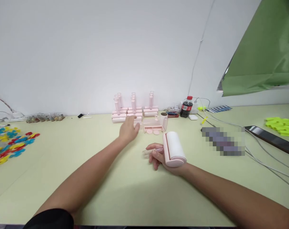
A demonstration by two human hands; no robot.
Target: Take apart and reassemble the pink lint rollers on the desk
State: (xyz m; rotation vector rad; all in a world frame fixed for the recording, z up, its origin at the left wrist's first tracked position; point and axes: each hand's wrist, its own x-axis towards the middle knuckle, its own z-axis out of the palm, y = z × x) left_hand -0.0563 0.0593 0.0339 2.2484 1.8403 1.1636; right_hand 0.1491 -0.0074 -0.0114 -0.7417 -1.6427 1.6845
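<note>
The left hand point(129, 129), thumb spread apart, was before smooth pink rollers point(134, 116); the right hand point(158, 157) was clamped on a clear-handled roller point(167, 152), its white cylinder point(176, 144) over the wrist. A cola bottle point(186, 108) stood beyond, rightward.

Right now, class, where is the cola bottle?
In the head view, the cola bottle stands at the back of the table, right of centre near the wall, just left of a small white box.
</note>
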